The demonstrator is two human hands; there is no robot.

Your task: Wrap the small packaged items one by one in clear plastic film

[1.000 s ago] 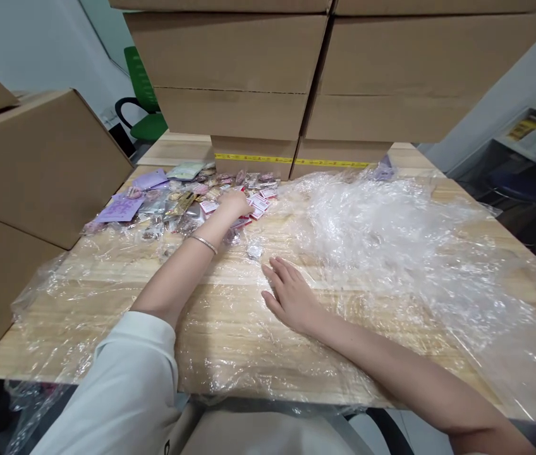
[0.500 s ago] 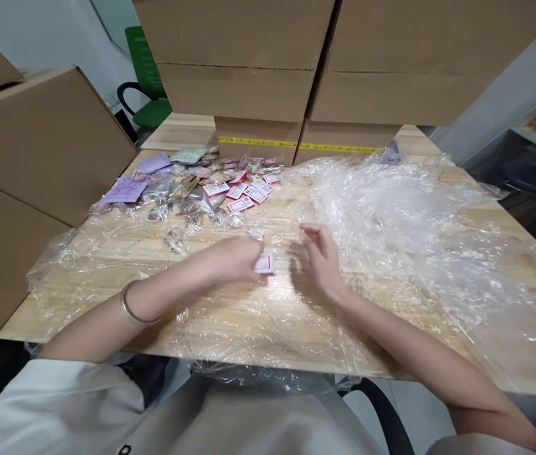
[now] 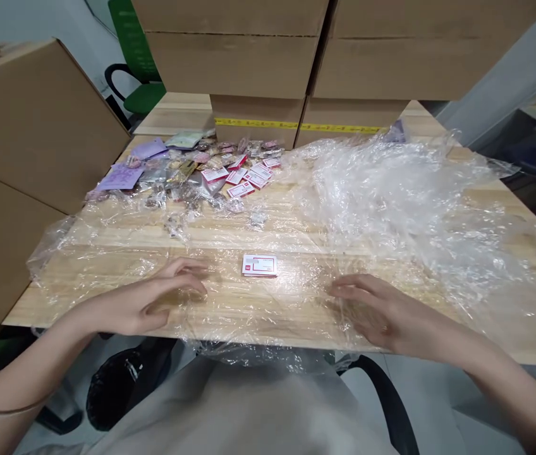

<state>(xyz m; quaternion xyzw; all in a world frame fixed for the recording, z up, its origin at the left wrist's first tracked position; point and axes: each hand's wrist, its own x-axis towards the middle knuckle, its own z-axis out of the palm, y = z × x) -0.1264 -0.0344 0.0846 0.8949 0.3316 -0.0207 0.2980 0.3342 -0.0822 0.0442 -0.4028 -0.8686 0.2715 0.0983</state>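
Small red-and-white rectangular packet [image 3: 259, 265] lies alone on clear plastic film [image 3: 391, 208]; left hand [image 3: 154, 303] and right hand [image 3: 382, 313] flank it, fingers loosely spread, holding nothing, apparently flattening the film.

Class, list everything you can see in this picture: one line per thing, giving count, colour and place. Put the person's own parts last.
Table: one, light wood, centre.
Plastic film: clear, spread over the table, bunched at right.
Small packet: one, white and red, between the hands.
Pile of packets: many, red-white, purple, pink, far left of table.
Cardboard boxes: several, brown, stacked behind and at left.
Chair: one, green, far left.
Left hand: open, on film.
Right hand: open, on film.
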